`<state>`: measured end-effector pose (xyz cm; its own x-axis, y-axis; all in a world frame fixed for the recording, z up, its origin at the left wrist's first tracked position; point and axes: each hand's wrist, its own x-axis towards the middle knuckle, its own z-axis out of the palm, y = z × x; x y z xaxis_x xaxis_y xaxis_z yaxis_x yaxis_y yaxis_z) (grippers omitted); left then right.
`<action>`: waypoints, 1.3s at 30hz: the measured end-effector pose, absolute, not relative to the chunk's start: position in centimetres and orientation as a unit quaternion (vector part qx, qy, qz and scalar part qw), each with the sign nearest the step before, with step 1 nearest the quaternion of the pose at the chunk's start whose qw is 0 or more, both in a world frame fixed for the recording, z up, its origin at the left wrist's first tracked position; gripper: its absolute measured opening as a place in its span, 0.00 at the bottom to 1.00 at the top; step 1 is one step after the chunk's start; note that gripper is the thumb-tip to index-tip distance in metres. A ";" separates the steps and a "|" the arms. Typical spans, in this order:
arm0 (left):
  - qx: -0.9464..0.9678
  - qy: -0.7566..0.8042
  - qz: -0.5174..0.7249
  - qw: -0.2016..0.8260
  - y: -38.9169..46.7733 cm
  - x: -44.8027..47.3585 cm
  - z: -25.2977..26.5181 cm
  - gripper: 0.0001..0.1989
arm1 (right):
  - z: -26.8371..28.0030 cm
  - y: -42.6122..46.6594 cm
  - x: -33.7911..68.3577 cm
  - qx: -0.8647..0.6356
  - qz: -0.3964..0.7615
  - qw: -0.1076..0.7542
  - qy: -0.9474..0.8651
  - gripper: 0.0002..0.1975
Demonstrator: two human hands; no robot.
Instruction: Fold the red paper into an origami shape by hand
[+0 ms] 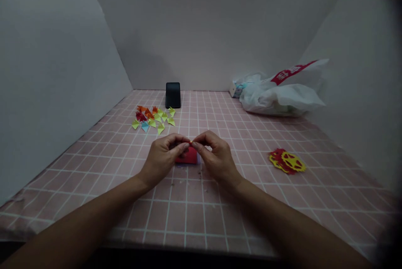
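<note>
Between the fingertips of both hands is a small piece of orange paper (pixel 191 142), mostly covered by the fingers. My left hand (pixel 166 152) pinches it from the left, thumb against forefinger. From the other side my right hand (pixel 216 154) pinches it the same way, so the two sets of fingertips almost meet. Below the hands lies a flat red stack or pad (pixel 188 157) on the table, with a purplish edge showing underneath. Tiny crumbs are scattered in front of it.
Several small folded paper pieces (pixel 152 118), yellow, orange, red and blue, lie at the left. Behind them a black phone (pixel 173 95) rests. Red and yellow star cut-outs (pixel 292 161) are piled at the right. A white plastic bag (pixel 279 97) sits at the back right beside a small box (pixel 237 88).
</note>
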<state>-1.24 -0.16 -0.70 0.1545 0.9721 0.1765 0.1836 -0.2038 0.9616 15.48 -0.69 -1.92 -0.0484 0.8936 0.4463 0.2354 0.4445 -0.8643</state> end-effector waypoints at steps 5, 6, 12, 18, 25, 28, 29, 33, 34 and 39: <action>0.638 0.462 0.454 0.416 -0.1 -1.3 -0.6 0.04 | -2.1 -0.6 15.6 -0.434 0.314 0.535 -0.654 0.07; 0.638 0.463 0.453 0.415 -0.1 -1.4 -0.5 0.04 | -2.1 -0.5 15.6 -0.432 0.315 0.534 -0.655 0.07; 0.646 0.468 0.447 0.404 -0.2 -1.3 -0.5 0.05 | -1.9 -0.6 15.7 -0.440 0.286 0.519 -0.675 0.08; 0.700 0.452 0.454 0.317 0.1 -1.7 -0.6 0.04 | -2.0 -0.6 15.6 -0.436 0.282 0.512 -0.684 0.08; 0.702 0.434 0.457 0.332 0.5 -2.0 -1.1 0.06 | -1.9 -0.6 15.8 -0.439 0.259 0.508 -0.694 0.07; 0.690 0.422 0.465 0.359 0.7 -2.0 -1.2 0.10 | -2.0 -0.7 15.9 -0.448 0.258 0.527 -0.675 0.07; 0.688 0.419 0.464 0.368 0.7 -2.0 -1.3 0.09 | -2.0 -0.7 15.9 -0.447 0.262 0.532 -0.670 0.07; 0.687 0.412 0.462 0.380 0.7 -2.1 -1.4 0.04 | -2.2 -0.8 15.7 -0.439 0.270 0.535 -0.670 0.07; 0.686 0.410 0.466 0.381 0.7 -2.1 -1.4 0.04 | -2.2 -0.8 15.7 -0.436 0.268 0.534 -0.673 0.07; 0.671 0.406 0.480 0.394 0.7 -2.0 -1.5 0.03 | -2.2 -0.9 15.6 -0.426 0.257 0.538 -0.680 0.08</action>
<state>-1.99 0.66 -1.55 0.2103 0.9227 0.3229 0.1665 -0.3593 0.9182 15.56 -0.86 -2.23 -0.0575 0.8564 0.5131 0.3040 0.5046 -0.8081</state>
